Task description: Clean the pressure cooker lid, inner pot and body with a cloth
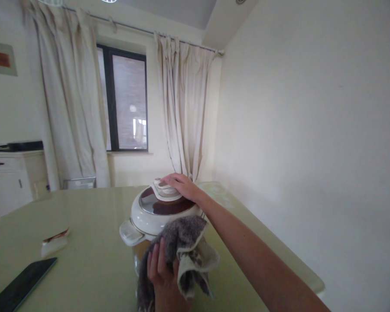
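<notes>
While the white-lidded pot (151, 222) is standing upright on the pale green table (94, 242) right in front of me, my right hand (182, 185) is resting on the top handle (164, 193) of its lid, coming in from the right with the fingers lying over the handle. My thumb is not showing there, so I cannot tell whether that hand is gripping the handle or merely lying on it. My left hand (165, 272) is closing around a gray cloth (185, 227), its fingers clamping the bunched fabric in front of the pot. The cloth is spreading over the near side of the pot and hiding much of its lower body, its pale edge folding and hanging to the right of my knuckles; I cannot tell how firmly it is pressing on the pot. The lid is sitting on the pot, its dark glass centre shining inside a white rim, and a white side handle (131, 232) is sticking out at the left. Well apart from my hands, a small white packet (54, 245) with a brownish edge is lying on the table to the left, and a dark flat slab (22, 284) is lying just nearer to me. Beyond the table, pale curtains (68, 95) are hanging beside a dark-framed window (130, 102).
</notes>
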A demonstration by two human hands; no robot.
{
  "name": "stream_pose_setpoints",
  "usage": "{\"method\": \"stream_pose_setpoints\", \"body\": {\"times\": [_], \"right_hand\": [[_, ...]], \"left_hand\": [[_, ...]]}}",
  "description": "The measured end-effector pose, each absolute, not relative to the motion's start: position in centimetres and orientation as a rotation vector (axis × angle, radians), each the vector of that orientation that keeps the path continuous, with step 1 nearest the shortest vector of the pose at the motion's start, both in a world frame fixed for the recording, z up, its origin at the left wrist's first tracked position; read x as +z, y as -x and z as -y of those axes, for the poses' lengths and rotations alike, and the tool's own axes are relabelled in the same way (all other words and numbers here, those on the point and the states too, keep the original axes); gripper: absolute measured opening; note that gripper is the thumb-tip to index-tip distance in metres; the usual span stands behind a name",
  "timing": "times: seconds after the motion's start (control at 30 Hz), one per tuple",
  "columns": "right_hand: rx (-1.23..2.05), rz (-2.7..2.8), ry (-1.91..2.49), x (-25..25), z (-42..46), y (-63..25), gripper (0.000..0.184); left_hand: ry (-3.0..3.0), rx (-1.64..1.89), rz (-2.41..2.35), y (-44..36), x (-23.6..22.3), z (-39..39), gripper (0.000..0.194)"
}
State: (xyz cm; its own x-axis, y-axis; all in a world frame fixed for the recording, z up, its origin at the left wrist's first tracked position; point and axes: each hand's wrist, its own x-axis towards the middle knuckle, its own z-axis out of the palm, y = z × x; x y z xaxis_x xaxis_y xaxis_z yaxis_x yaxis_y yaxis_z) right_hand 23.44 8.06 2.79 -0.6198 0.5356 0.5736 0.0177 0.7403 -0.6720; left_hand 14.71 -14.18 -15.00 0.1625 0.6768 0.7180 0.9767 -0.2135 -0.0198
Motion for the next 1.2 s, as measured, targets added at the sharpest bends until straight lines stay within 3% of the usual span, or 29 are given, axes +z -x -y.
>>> {"method": "stream_pose_setpoints", "body": {"times": [0.17, 0.3, 0.43, 0.57, 0.77, 0.93, 1.07, 1.2], "right_hand": [[0.929, 2.069, 0.386, 3.2, -8.3, -23.8, 0.062], [1.015, 2.013, 0.398, 3.5, -8.5, -23.8, 0.062], [1.105, 1.913, 0.425, 3.0, -8.6, -23.6, 0.063], [1.014, 1.871, 0.435, 2.6, -8.4, -23.6, 0.058], [0.957, 1.913, 0.408, 3.0, -8.0, -23.6, 0.058], [1.046, 1.860, 0.425, 3.1, -8.3, -23.3, 0.066], [1.127, 1.885, 0.447, 3.4, -8.8, -23.4, 0.074], [1.184, 1.851, 0.457, 3.3, -8.8, -23.5, 0.072]], "left_hand": [[1.711, -0.962, 1.535, -14.6, -9.1, 10.5, 0.044], [1.873, -0.924, 1.631, -12.1, -2.3, 9.2, 0.043], [2.204, -1.070, 1.658, -8.4, 1.2, 7.3, 0.038], [2.269, -1.385, 1.767, -3.6, 1.1, 5.9, 0.035], [1.955, -1.770, 2.018, -0.3, -1.3, 6.0, 0.052], [1.969, -1.339, 1.723, -4.8, -2.4, 8.5, 0.034], [2.048, -1.012, 1.585, -8.9, -1.3, 9.4, 0.046], [2.249, -1.082, 1.605, -7.9, 0.6, 8.0, 0.045]]}}
